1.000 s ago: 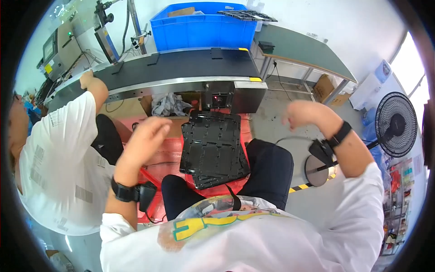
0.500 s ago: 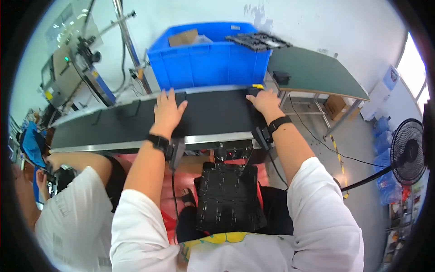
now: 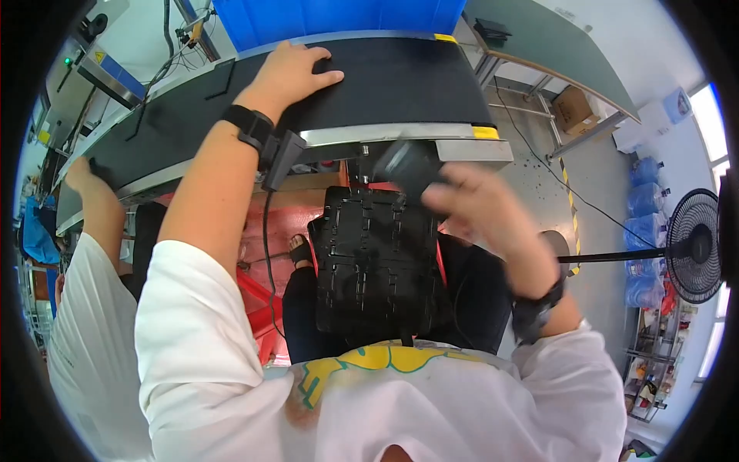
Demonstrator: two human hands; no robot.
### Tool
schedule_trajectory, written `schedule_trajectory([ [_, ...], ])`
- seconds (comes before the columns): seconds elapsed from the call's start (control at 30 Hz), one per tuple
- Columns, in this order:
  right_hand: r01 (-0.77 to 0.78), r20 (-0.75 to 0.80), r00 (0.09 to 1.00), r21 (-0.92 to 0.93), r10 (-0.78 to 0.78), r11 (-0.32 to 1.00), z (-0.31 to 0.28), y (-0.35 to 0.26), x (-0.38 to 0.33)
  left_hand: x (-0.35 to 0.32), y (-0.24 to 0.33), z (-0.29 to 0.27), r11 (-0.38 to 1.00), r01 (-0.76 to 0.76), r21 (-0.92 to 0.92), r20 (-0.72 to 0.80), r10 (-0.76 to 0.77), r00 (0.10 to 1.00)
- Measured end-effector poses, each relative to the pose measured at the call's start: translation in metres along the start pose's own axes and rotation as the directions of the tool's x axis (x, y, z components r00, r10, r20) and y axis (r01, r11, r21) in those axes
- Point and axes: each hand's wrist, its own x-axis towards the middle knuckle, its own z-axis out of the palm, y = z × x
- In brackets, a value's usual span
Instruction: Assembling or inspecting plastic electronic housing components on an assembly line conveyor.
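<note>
My left hand rests on the black conveyor belt, thumb and fingers apart. Whether a thin black piece lies under its fingertips, I cannot tell. Close to the belt's front edge, my right hand is smeared by motion. Between its fingers is a dark, flat, roughly rectangular piece, too blurred to name more exactly. Below that piece, a black moulded tray with rows of small raised ribs lies over my lap. Dark cabled devices are strapped to both my wrists.
Further left along the belt lie thin dark pieces, near a co-worker's hand. A blue bin stands behind the belt. At the right are a green table, a black fan and a cable across the floor.
My right hand has left the belt's right end and come back toward me with a dark flat piece. My left hand stays on the belt. The view has tipped downward.
</note>
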Motion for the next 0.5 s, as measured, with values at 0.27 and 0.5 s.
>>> schedule_trajectory([
  [0.27,-0.157,-0.065,0.982,0.256,0.179,0.954,0.059,0.175,0.039,-0.054,0.081,-0.025,0.905,-0.083,-0.417,-0.271,-0.037,0.962],
  [0.5,-0.048,-0.273,0.923,-0.780,-0.270,0.624,0.049,0.120,0.009,-0.060,0.101,-0.005,0.976,-0.050,-0.210,-0.425,-0.045,0.904],
])
